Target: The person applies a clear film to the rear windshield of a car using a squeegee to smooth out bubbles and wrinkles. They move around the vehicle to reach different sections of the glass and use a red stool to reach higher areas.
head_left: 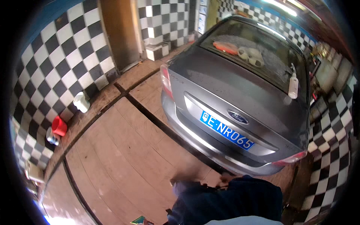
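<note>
Dark sleeves reach in from the lower edge. At the end of one, my left hand (pixel 186 172) is smeared by motion over the tiled floor, and its fingers do not show clearly. My right hand (pixel 225 178) is mostly hidden by the dark clothing, close to the rear bumper; whether it touches anything cannot be seen. In front of me stands a grey sedan (pixel 225 86), its boot lid shut and a blue number plate (pixel 227 130) on it. A white spray bottle (pixel 293 87) rests on the right side of the boot lid, against the rear window.
Brown floor tiles (pixel 123 150) are crossed by dark drain channels (pixel 150 116). Along the left checkered wall are a white bucket (pixel 81 102) and a red bucket (pixel 59 126). A brown door (pixel 120 33) is set farther back. Stacked items (pixel 326 71) line the right wall.
</note>
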Demonstrator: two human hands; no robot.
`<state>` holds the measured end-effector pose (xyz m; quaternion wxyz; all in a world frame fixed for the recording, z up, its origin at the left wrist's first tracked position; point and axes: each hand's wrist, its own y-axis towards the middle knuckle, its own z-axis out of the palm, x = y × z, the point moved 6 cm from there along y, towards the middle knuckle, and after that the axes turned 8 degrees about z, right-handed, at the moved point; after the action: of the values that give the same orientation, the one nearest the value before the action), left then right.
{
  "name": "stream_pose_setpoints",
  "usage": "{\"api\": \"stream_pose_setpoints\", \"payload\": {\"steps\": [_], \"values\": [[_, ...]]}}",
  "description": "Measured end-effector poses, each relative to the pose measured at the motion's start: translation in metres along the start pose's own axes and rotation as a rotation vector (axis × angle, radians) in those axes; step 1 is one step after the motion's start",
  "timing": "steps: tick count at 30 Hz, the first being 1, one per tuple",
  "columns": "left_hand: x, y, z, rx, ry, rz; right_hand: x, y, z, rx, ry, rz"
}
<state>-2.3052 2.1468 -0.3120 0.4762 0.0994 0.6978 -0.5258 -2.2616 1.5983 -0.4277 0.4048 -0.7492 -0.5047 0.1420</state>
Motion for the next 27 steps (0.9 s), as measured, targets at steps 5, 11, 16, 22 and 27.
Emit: {"api": "stream_pose_setpoints", "payload": {"steps": [5, 11, 16, 22, 27], "values": [[-0.130, 0.126, -0.037, -0.001, 0.122, 0.060, 0.270, 0.096, -0.094, -0.089, 0.207, -0.344], [-0.243, 0.267, 0.009, 0.076, 0.213, 0.054, 0.501, 0.094, -0.246, -0.014, 0.774, -0.538], [-0.338, 0.403, 0.072, 0.251, 0.312, 0.050, 0.477, 0.181, -0.224, -0.475, 0.031, -0.483], [-0.469, 0.541, 0.124, 0.352, 0.400, 0.089, 0.395, 0.153, -0.147, -0.052, 0.114, 0.206], [-0.542, 0.633, 0.189, 0.437, 0.478, 0.101, 0.426, 0.155, -0.182, -0.034, 0.400, 0.444]]}}
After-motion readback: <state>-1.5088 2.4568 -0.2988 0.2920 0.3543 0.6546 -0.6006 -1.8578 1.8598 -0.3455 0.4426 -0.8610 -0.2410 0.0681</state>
